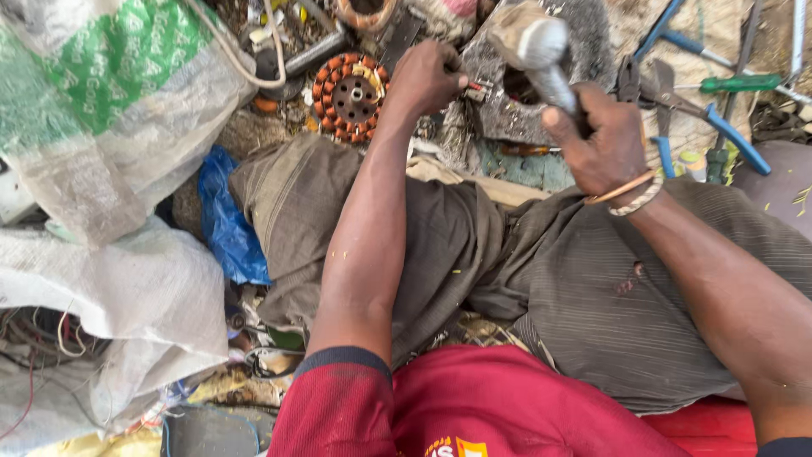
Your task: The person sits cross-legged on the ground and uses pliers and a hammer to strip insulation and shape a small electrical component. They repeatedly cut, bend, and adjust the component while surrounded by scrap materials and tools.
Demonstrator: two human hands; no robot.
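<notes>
Steel-headed hammer (541, 51), likely heavy, stiff, raised in my right hand (602, 140), fist closed low on handle. My left hand (427, 76) pinches small metal part (475, 90) on grey stone slab (507, 114), beside copper-wound stator (351, 97).

Hammer (541, 51) head: dull grey metal. Stator (351, 97): glossy copper windings around dark steel. Sacks (101, 110): woven plastic, matt. Pliers (719, 127): smooth blue plastic grips.

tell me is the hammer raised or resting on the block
Raised. The right hand grips the hammer by its handle with the head up, clear of the grey block. The left hand holds a small part there.
</notes>
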